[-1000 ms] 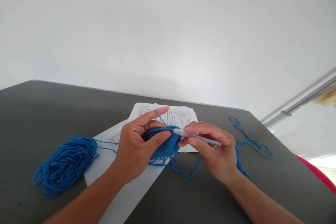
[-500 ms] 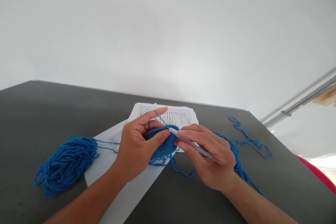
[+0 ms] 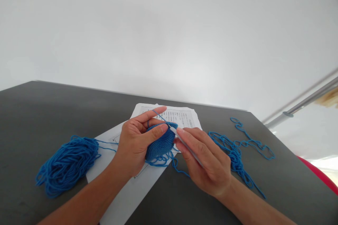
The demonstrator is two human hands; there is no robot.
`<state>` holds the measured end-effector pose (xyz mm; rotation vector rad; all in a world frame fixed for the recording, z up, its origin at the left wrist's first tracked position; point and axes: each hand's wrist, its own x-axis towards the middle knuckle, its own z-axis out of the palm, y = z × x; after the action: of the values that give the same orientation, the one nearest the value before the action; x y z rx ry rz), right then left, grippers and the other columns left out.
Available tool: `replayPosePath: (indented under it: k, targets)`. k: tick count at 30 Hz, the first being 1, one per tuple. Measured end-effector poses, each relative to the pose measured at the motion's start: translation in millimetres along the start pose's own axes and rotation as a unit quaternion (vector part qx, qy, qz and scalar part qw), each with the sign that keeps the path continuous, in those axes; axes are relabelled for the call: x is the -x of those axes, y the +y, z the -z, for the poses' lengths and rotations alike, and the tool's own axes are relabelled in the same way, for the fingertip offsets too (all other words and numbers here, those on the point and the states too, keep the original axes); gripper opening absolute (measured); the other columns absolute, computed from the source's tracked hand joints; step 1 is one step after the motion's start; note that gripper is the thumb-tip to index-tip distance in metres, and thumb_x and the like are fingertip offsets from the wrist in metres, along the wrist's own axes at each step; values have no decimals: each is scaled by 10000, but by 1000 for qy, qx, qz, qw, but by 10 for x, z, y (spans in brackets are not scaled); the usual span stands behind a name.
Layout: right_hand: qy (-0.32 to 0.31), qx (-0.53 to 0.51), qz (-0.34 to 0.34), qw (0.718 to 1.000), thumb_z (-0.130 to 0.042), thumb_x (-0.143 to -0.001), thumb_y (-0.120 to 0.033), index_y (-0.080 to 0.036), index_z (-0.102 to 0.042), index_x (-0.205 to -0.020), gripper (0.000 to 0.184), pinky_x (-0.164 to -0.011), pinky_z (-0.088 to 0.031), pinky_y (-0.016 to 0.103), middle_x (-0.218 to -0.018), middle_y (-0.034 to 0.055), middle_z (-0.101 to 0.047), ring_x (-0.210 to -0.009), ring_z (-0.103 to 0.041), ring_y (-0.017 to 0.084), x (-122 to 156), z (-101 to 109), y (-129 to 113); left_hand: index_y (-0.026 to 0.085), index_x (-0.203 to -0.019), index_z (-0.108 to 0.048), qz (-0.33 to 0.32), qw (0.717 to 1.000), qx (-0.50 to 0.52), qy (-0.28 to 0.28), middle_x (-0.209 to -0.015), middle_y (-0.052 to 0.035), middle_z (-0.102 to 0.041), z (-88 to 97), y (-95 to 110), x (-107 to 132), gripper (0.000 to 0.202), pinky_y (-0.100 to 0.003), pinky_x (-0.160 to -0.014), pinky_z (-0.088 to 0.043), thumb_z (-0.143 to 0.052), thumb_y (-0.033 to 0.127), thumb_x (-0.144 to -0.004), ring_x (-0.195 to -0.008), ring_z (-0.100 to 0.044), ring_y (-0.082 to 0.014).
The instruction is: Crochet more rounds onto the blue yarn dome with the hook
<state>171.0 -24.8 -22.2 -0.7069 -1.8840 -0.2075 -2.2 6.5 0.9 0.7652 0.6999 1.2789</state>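
Between thumb and fingers, my left hand [image 3: 136,137] pinches a rounded blue crochet piece [image 3: 161,145]. A strand of blue yarn [image 3: 158,114] runs over my raised left index finger down to the edge of the piece. My right hand [image 3: 207,160] grips a pale crochet hook [image 3: 187,145] like a pen, its head at the top edge of the work beside my left thumb. The hook's very tip is too small to make out. Loose yarn loops hang below the piece.
A skein of blue yarn [image 3: 68,165] lies to the left. Tangled blue yarn [image 3: 236,158] spreads on the right. Printed sheets [image 3: 182,114] and a white paper [image 3: 132,197] rest on the dark table [image 3: 66,102], which meets a white wall.
The crochet piece has tilted so more of its rounded face shows. My right hand and the hook have shifted slightly left, and the hook is steeper.
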Motion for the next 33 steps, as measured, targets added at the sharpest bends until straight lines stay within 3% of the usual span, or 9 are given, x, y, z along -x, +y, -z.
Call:
replayPosePath:
  k: [6,10,15,24,33]
  targets:
    - [-20,2,34,999,-675,-917,-25,-163,-608,-1412,518,-840,-668,389,-1115,121,-764,-991,-737,242,-10,30,28,134,-1124,-800,19,999,29,-26,-635,8,-710,18,58,-4,468,-182,-505,-564,-917,95,-672,-519,-661,-109]
    - [-51,-22,74,996,-659,-917,-6,-100,-617,-1381,475,-793,-659,390,-1091,144,-746,-989,-708,244,-65,93,87,144,-1116,-808,12,999,13,-35,-624,24,-686,50,68,-13,462,-176,-497,-550,-920,104,-670,-476,-602,-75]
    - [-100,-37,92,990,-626,-908,34,-9,-648,-1293,388,-780,-643,408,-1085,203,-719,-1012,-685,265,-107,159,176,174,-1138,-807,-10,998,-65,-13,-700,-3,-727,95,72,-21,491,-175,-503,-533,-936,170,-664,-543,-630,-100]
    - [-134,-13,102,986,-618,-906,42,14,-668,-1247,346,-838,-636,401,-1122,221,-726,-1080,-678,276,-107,251,231,202,-1194,-789,-40,983,-175,35,-768,-8,-762,154,95,-95,556,-184,-538,-522,-938,258,-661,-589,-631,-106]
    - [-182,42,133,973,-527,-967,-1,0,-674,-1235,306,-725,-636,346,-1118,191,-750,-1028,-696,260,-153,363,211,174,-1061,-838,-106,939,-325,45,-757,-31,-806,163,144,-103,356,-202,-590,-531,-868,236,-712,-625,-659,-135]
